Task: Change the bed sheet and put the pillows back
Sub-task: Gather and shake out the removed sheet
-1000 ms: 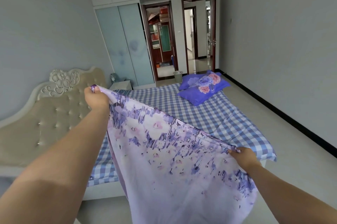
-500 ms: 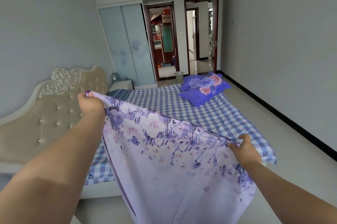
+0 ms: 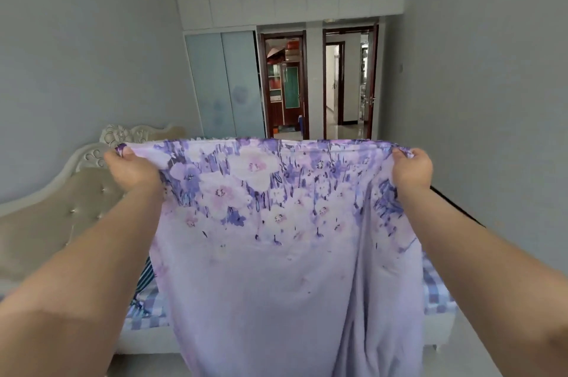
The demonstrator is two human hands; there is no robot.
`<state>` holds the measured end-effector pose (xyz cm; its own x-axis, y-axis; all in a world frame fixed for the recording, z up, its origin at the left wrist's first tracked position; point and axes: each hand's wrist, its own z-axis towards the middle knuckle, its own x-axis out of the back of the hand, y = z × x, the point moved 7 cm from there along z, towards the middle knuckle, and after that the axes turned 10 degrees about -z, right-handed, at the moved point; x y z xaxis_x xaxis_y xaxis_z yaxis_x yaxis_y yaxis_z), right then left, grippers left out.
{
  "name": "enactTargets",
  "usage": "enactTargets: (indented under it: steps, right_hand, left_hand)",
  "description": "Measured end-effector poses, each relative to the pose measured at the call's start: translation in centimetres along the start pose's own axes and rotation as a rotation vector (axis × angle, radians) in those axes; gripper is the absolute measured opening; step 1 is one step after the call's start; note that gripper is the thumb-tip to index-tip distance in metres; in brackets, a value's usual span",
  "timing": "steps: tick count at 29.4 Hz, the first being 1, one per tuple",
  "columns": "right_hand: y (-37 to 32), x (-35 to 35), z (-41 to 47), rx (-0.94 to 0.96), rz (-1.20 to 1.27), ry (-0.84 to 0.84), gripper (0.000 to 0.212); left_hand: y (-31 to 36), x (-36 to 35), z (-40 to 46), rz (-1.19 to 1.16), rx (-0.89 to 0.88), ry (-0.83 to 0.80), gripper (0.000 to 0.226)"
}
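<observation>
The bed [image 3: 438, 300] fills the lower room from 9 o'clock to 4 o'clock, though only one checked corner at each side and the padded headboard [image 3: 52, 217] at 9 o'clock show; one bed, one headboard. Most of it is hidden by one floral sheet [image 3: 276, 238], the largest thing in view, hanging from centre down to 6 o'clock. It is held high and stretched wide, probably so it can be thrown out over the mattress and land flat rather than bunched. The blue checked sheet [image 3: 147, 306] lies on the mattress beneath, so the old one looks not yet taken off, or the new one goes on top; I cannot tell which. A striped cloth [image 3: 144, 278] peeks out at 8 o'clock. At 12 o'clock stand two doorways [image 3: 347, 81] and one sliding wardrobe [image 3: 224, 84]. No pillow is visible now, the raised sheet blocking that part of the bed.

Two hands hold the sheet's top edge. The left hand [image 3: 132, 169] at 9 o'clock is curled tight around one corner, thumb on top; the right hand [image 3: 412, 169] at 3 o'clock grips the other corner likewise.
</observation>
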<state>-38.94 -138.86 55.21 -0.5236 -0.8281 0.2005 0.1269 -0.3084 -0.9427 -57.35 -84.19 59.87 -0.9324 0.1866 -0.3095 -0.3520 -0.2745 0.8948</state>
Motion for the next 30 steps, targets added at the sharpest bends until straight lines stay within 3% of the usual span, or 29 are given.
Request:
enactTargets:
  steps: [4,6,8,9,11,14,17,18,20,22,25,27,30]
  right_hand:
    - [-2.1,-0.1,0.6,0.062,-0.182,-0.099,0.035]
    - [-2.8,-0.7,0.1,0.079,-0.234,-0.157,0.030]
    - [-3.8,-2.0,-1.0,0.091,-0.307,-0.242,0.029]
    - [-4.4,-2.6,-1.7,0.106,-0.350,-0.282,0.030]
    - [-5.5,-4.0,-3.3,0.130,-0.420,-0.386,0.027]
    - [-8.0,-6.5,-6.0,0.227,-0.502,-0.510,0.019]
    - [-10.3,-9.0,-9.0,0.366,-0.590,-0.625,0.024]
    - [-10.8,-9.7,-10.0,0.409,-0.589,-0.677,0.023]
    - [-11.6,-10.5,-12.0,0.510,-0.581,-0.787,0.025]
    - [-11.8,-10.3,-13.0,0.596,-0.552,-0.824,0.031]
    - [-10.8,-9.8,-12.9,0.635,-0.514,-0.854,0.026]
    - [-10.0,-9.6,-12.7,0.626,-0.464,-0.826,0.020]
    - [-8.7,-8.5,-11.3,0.495,-0.282,-0.746,0.037]
  left_hand:
    - [-2.4,-0.3,1.1,0.082,0.209,-0.121,0.040]
    - [-4.0,-0.8,1.4,0.052,0.338,-0.215,0.039]
    - [-4.8,-1.5,0.8,0.394,0.289,-0.361,0.036]
    - [-5.2,-2.2,0.2,0.398,0.343,-0.406,0.037]
    - [-4.9,-3.4,-1.9,0.155,0.467,-0.409,0.043]
    - [-0.5,-7.2,-8.9,0.128,0.289,-0.708,0.047]
    - [3.3,-11.1,-17.9,0.196,0.011,-1.263,0.066]
    - [3.9,-11.7,-20.6,0.220,-0.067,-1.445,0.063]
    - [3.7,-12.1,-24.2,0.248,-0.117,-1.700,0.036]
    - [2.9,-12.2,-24.6,0.327,-0.139,-1.726,0.007]
    - [1.9,-12.4,-23.9,0.418,-0.209,-1.661,0.030]
    - [1.5,-12.6,-24.1,0.424,-0.259,-1.628,0.032]
    - [1.7,-12.6,-22.8,0.410,-0.319,-1.460,0.030]
